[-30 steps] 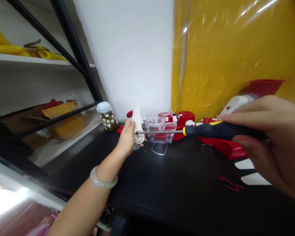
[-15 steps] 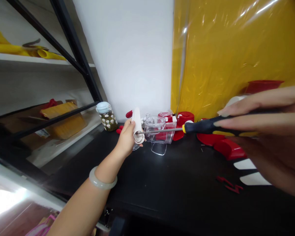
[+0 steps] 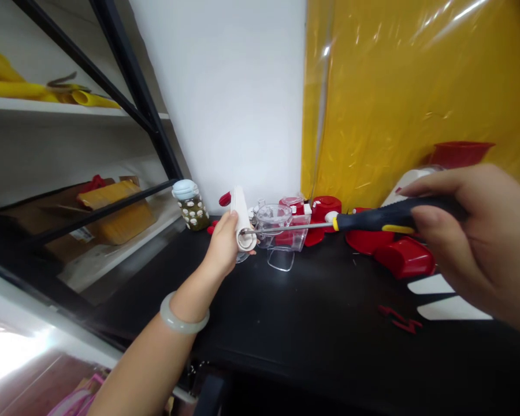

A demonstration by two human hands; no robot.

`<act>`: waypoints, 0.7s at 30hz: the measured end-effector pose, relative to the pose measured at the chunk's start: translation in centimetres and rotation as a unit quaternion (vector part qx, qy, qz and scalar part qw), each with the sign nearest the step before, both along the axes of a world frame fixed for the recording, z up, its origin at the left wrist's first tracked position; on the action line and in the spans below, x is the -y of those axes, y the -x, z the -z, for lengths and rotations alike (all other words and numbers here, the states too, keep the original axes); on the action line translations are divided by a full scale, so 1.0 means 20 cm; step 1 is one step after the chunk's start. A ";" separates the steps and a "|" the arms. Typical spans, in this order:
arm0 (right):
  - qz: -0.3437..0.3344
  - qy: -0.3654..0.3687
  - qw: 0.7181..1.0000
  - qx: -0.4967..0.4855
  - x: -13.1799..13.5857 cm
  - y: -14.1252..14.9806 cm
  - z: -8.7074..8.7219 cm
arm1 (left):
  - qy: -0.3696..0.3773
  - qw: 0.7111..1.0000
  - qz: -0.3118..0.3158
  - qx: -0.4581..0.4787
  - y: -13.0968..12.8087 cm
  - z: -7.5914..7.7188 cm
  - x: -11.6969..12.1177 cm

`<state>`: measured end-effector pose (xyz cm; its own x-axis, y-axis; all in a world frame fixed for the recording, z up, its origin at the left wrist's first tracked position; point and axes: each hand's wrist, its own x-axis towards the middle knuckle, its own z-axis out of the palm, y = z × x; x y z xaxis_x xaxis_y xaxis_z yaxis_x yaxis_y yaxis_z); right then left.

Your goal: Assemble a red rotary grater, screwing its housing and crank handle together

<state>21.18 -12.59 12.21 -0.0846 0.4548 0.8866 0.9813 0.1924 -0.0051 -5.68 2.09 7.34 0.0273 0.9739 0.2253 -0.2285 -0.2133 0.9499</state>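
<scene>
"What does the left hand (image 3: 223, 245) hold?"

"A smooth white tubular part (image 3: 241, 215), fingers closed round it, over the black tabletop (image 3: 286, 318)."

"And the right hand (image 3: 487, 237)?"

"It grips a screwdriver (image 3: 364, 221), dark and yellow-handled, its thin metal shaft (image 3: 294, 229) reaching the part's round open end."

"What's beside that?"

"A clear, curved plastic vessel (image 3: 274, 218) and glossy red pieces (image 3: 326, 206)."

"Any change?"

"The right fingers have moved back, baring more handle than before."

A workshop-like corner with 1 screwdriver (image 3: 372, 219), loose red parts (image 3: 405, 257), storage shelves (image 3: 73, 105).
</scene>
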 end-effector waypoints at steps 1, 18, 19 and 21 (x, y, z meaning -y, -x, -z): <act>-0.001 0.005 1.000 0.015 0.00 -0.01 -0.01 | 0.001 1.000 0.001 0.004 0.01 -0.01 0.02; -0.243 0.166 0.935 -0.199 0.31 -0.34 0.38 | 0.145 0.977 0.105 0.116 -0.10 0.34 0.65; -0.244 0.165 0.931 -0.217 0.31 -0.34 0.41 | 0.143 0.978 0.099 0.117 -0.11 0.35 0.64; -0.252 0.162 0.923 -0.240 0.31 -0.34 0.46 | 0.144 0.979 0.086 0.117 -0.13 0.37 0.64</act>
